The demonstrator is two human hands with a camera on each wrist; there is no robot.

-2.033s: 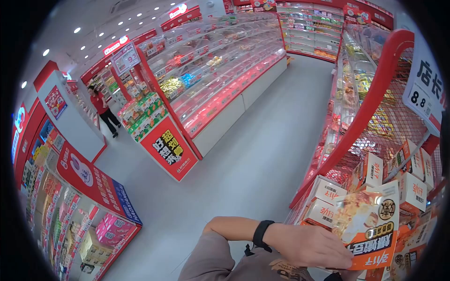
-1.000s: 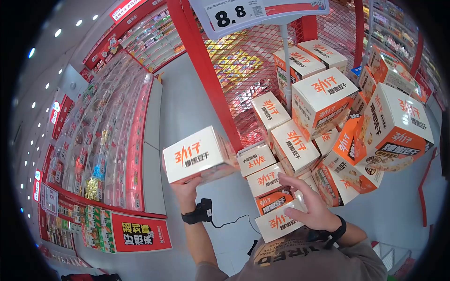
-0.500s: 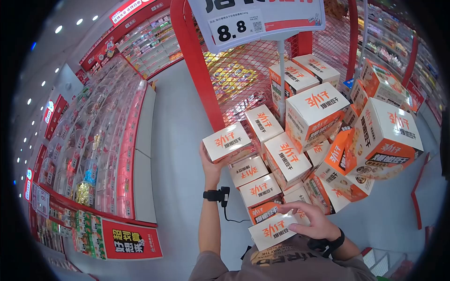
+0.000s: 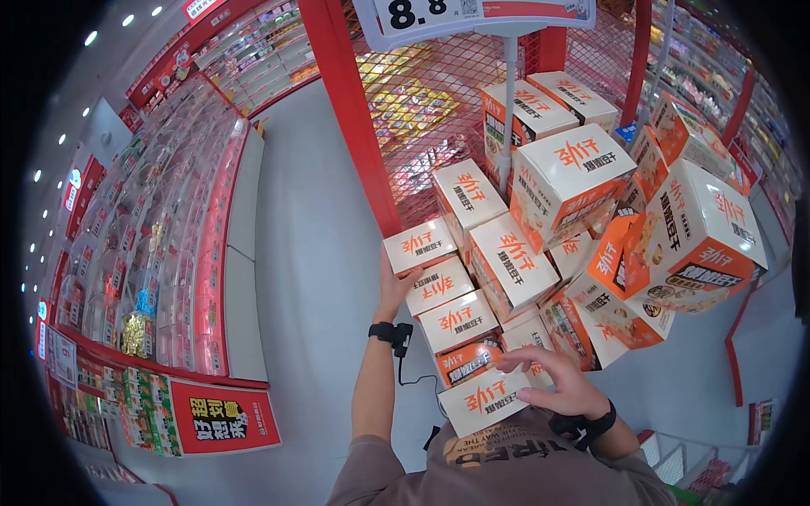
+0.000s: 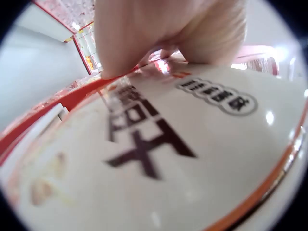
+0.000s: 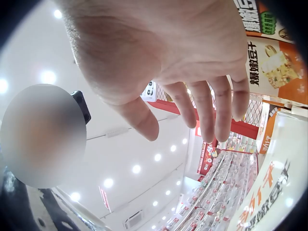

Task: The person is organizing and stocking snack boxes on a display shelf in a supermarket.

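At the far left corner of a stack of white and orange snack boxes, my left hand [image 4: 393,289] holds one snack box [image 4: 419,244] by its near left side. Its white top, with orange and black lettering, lines up with the row of boxes beside it. In the left wrist view, the hand [image 5: 168,33] lies against the edge of a white printed box face [image 5: 159,144]. My right hand [image 4: 561,384] is over the nearest box [image 4: 485,403], its thumb tip overlapping that box's top. The right wrist view shows its fingers [image 6: 204,113] loosely bent, holding nothing.
A white pole [image 4: 510,110] rises through the stack and carries a price sign [image 4: 481,18]. Behind is a red mesh rack [image 4: 405,126]. Larger boxes [image 4: 700,232] lean at the right. Left of the grey aisle floor [image 4: 312,278] stands a long shelf of clear bins [image 4: 160,244].
Two seconds ago one hand was at an orange and white package. Since then, my left hand has carried the box right to the stack's corner. The right hand has stayed above the near boxes.
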